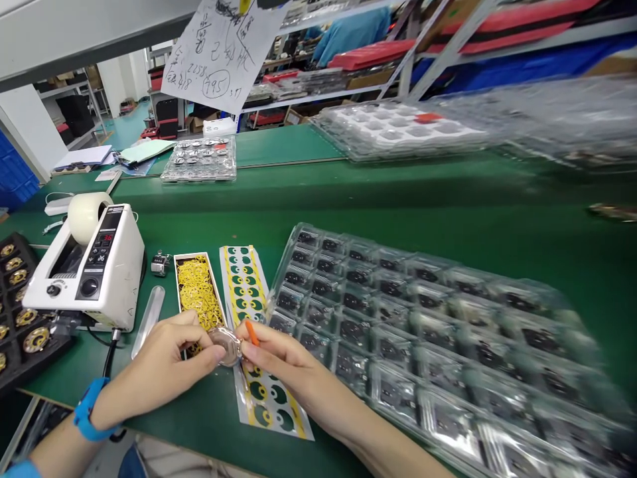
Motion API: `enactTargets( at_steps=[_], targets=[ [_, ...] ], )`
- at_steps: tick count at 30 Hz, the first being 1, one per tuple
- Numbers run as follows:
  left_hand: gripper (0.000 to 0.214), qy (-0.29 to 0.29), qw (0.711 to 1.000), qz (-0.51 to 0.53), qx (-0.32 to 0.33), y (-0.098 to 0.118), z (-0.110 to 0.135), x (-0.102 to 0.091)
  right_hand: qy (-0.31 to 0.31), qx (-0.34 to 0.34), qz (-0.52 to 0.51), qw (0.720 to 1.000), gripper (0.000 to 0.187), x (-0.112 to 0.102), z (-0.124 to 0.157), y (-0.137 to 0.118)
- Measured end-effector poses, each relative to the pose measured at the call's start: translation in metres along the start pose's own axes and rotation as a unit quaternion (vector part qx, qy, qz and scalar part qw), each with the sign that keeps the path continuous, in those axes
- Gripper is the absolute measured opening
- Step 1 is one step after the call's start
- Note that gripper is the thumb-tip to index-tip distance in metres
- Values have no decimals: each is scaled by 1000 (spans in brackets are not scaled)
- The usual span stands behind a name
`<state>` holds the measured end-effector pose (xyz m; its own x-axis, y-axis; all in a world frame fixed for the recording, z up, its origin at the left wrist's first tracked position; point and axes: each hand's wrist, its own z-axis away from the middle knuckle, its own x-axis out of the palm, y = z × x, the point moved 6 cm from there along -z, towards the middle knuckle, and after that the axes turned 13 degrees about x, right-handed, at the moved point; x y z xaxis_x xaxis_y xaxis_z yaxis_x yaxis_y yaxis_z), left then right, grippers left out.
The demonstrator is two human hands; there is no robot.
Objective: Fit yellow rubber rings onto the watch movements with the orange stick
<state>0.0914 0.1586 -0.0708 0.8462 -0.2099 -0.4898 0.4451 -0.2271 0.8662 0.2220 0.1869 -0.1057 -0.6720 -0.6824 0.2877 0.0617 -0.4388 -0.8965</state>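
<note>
My left hand [166,352] pinches a clear round plastic-and-metal piece [227,346] by its edge over the green bench mat [199,229]. My right hand [281,358] comes in from the right, holding a thin orange-tipped tool [252,333] against that piece. Its fingers partly hide the tool's lower end. Below my hands lies a strip of yellow-and-green printed stickers [243,292], and just left of it stands a narrow box of yellow loops [199,292]. A clear blister tray of dark parts [398,332] lies right of my right wrist.
An electric tape dispenser [84,265] and a tally counter [160,263] stand to the left, beside a clear tube [148,322]. A black tray of gold rings [20,299] sits at the left edge. Farther back are clear trays [199,159] and shelving.
</note>
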Motion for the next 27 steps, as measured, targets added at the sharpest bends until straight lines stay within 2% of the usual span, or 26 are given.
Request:
enactTargets(
  at_steps=[6, 10, 12, 14, 16, 18, 20, 24, 27],
  targets=[
    [29, 18, 996, -82, -2, 5, -1, 3, 20, -17, 19, 999, 43, 0, 0, -4],
    [36, 66, 981, -183, -2, 7, 4, -9, 36, -11, 17, 999, 45, -5, 1, -4],
    [34, 130, 966, -220, 38, 12, 9, -21, 47, -5, 22, 999, 47, -7, 1, -3],
    [26, 198, 948, -225, 108, 20, 14, -28, 57, -6, 37, 998, 48, -8, 2, -3],
    [14, 232, 933, -199, 190, 28, 18, -28, 57, -7, 45, 997, 48, -6, 3, -3],
    [9, 228, 924, -167, 259, 33, 18, -21, 47, -10, 41, 998, 46, -4, 3, 0],
    [11, 206, 925, -139, 288, 32, 15, -11, 38, -19, 28, 999, 44, -3, 2, 4],
    [20, 169, 947, -62, 267, 18, 10, -2, 35, -43, 6, 998, 42, -3, 0, 10],
    [30, 141, 961, 4, 239, 11, 10, -1, 27, -36, -7, 999, 42, 2, -1, 13]
  ],
)
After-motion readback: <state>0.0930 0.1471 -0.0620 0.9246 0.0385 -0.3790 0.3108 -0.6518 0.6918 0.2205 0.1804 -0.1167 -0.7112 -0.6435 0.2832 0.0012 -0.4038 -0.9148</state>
